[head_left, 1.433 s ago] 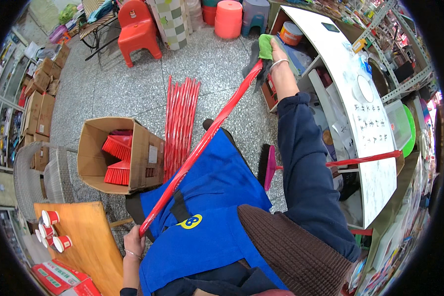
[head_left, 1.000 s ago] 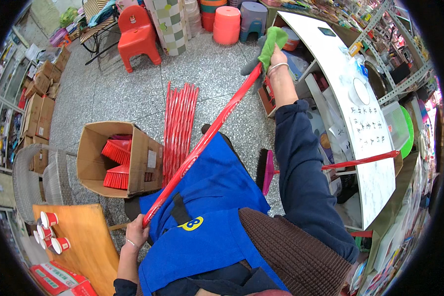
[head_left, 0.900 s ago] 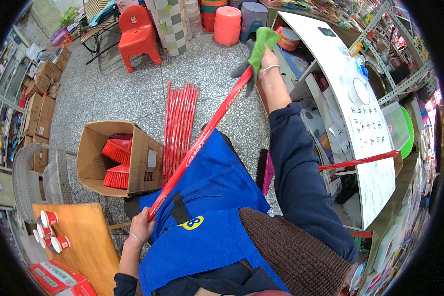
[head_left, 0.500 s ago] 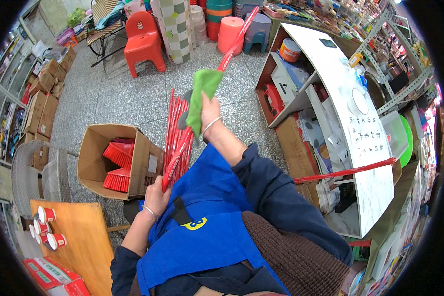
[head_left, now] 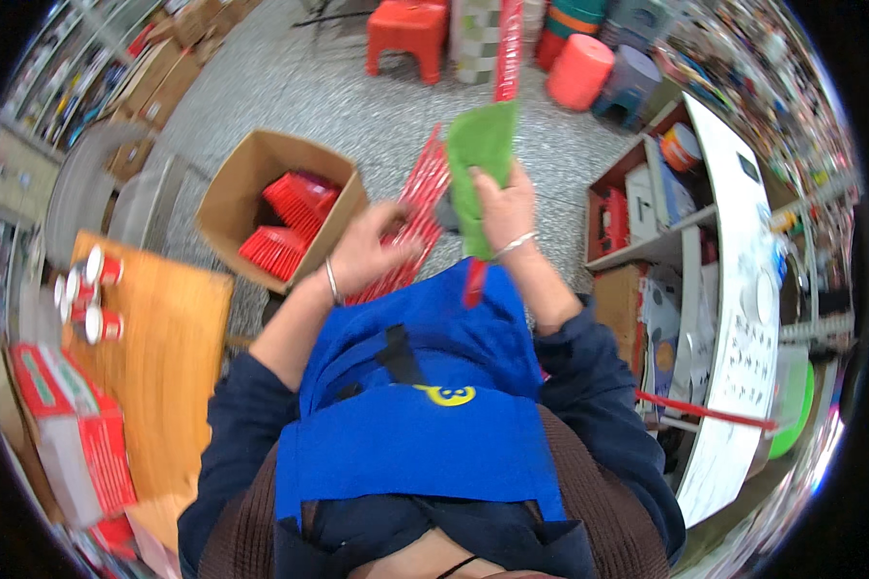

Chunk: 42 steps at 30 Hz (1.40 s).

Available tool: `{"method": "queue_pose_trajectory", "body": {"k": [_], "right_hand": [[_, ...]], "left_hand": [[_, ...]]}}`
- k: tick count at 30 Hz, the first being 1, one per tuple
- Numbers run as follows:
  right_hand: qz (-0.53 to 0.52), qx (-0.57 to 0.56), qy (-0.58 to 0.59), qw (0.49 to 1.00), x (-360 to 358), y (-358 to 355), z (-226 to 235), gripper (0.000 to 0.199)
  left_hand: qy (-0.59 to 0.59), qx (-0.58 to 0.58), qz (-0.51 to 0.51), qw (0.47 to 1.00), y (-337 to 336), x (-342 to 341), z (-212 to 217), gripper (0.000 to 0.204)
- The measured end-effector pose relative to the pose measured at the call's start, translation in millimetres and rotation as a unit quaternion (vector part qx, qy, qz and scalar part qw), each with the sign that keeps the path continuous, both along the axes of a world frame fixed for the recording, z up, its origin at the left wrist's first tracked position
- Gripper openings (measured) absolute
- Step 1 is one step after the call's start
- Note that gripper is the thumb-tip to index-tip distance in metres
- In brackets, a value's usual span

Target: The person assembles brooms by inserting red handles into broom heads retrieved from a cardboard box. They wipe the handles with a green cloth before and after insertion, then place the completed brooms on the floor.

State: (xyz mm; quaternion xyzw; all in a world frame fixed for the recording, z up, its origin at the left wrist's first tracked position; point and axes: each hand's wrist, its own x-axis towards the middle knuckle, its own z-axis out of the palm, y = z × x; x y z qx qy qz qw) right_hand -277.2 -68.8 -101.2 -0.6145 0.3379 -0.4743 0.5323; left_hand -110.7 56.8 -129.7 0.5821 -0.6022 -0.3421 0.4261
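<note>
My right hand (head_left: 508,207) is closed on a green cloth (head_left: 483,140) that is wrapped against a long red pole (head_left: 509,63). The pole runs upright through the grip, and its lower end stops just above my blue apron (head_left: 415,454). To the left, my left hand (head_left: 372,253) has its fingers spread over a bundle of thin red poles (head_left: 427,179); blur hides whether they touch. Next to that hand stands an open cardboard box (head_left: 333,232) with red broom heads (head_left: 299,205) in it. Part of a dark grey object behind the cloth is hidden.
A wooden table (head_left: 179,376) at the left bears several paper cups (head_left: 104,324). On the right is a white-topped counter (head_left: 734,405) with shelves, and another red pole (head_left: 705,410) sticks out across it. A red plastic chair (head_left: 406,37) and stools (head_left: 581,72) stand at the far side.
My left hand has let go of the red pole's lower end and moved over to the bundle. The right hand still grips cloth and pole, now more upright. The whole view has shifted.
</note>
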Motion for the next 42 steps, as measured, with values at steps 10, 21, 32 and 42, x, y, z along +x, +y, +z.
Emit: {"method": "queue_pose_trajectory", "body": {"k": [10,21,32,42], "right_hand": [[0.259,-0.229,0.151,0.926,9.6,71.4,23.6,0.033],[0.116,-0.391,0.246,0.879,8.1,50.4,7.4,0.036],[-0.064,-0.129,0.334,0.932,-105.4,-18.6,-125.8,0.027],[-0.03,0.118,0.017,0.992,-135.9,-60.2,-74.1,0.038]], "left_hand": [[0.454,-0.257,-0.162,0.838,-6.5,15.6,118.6,0.065],[0.546,-0.339,0.048,0.764,18.8,23.1,153.5,0.016],[0.447,-0.4,0.006,0.8,54.4,109.2,204.8,0.016],[0.459,-0.356,0.08,0.81,22.8,89.7,169.2,0.012]]}}
